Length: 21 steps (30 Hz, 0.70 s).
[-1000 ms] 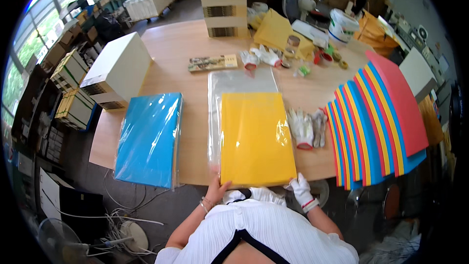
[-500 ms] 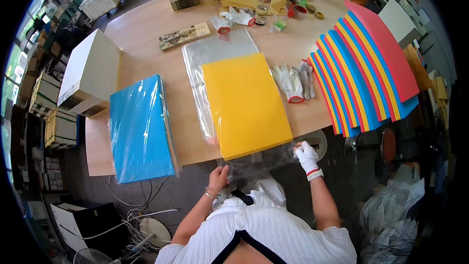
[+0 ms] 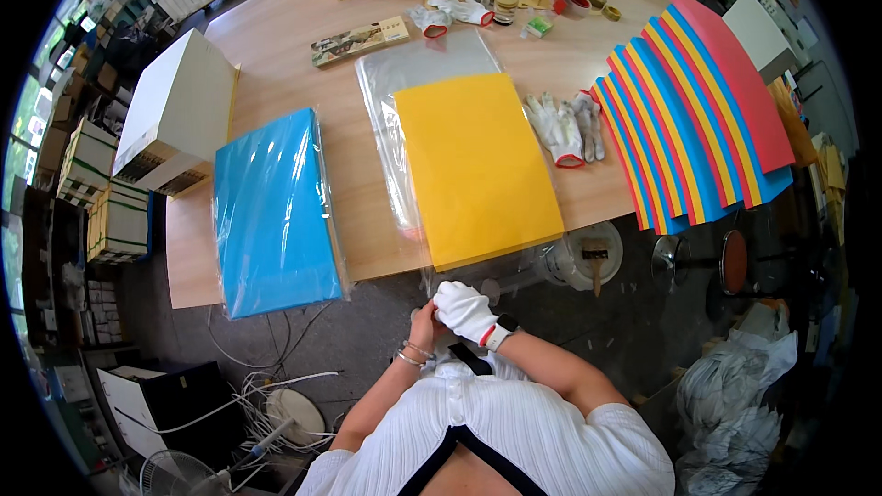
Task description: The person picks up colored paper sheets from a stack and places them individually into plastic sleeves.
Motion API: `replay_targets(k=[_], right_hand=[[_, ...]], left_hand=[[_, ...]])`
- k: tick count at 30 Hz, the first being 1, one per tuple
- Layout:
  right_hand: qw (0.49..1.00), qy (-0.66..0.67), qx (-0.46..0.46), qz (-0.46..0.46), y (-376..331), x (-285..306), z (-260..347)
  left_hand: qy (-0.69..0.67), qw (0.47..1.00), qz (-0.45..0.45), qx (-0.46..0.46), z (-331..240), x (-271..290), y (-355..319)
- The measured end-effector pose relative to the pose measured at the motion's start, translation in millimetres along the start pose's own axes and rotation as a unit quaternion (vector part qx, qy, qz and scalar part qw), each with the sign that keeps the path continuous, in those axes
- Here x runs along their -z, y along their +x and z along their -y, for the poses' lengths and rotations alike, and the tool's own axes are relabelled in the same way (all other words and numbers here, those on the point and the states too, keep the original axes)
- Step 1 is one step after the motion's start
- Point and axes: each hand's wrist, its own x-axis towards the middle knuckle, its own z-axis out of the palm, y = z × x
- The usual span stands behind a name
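From the head camera, a gloved right hand (image 3: 464, 309) and bare left hand (image 3: 424, 323) meet below the table edge, pinching the open end of a clear plastic bag (image 3: 418, 83) holding yellow paper (image 3: 478, 165); a wrapped blue stack (image 3: 274, 211) lies up-left of them.

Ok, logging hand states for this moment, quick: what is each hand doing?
Left hand: bare, mostly hidden behind the right, grip cannot be told.
Right hand: in a white glove, closed at the near edge of the clear plastic bag.
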Motion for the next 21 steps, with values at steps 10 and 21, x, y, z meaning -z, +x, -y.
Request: replay_targets(k=[10,21], right_hand=[[0.981,0.135,-0.136,-0.028,-84,153,-107],[0.984,-0.170,0.008,-0.059,315,193,-197]], left_hand=[[0.439,0.829,-0.077,-0.338,-20,-24,-63],[-0.349,0.919,0.180,-0.004,30,-122,40]])
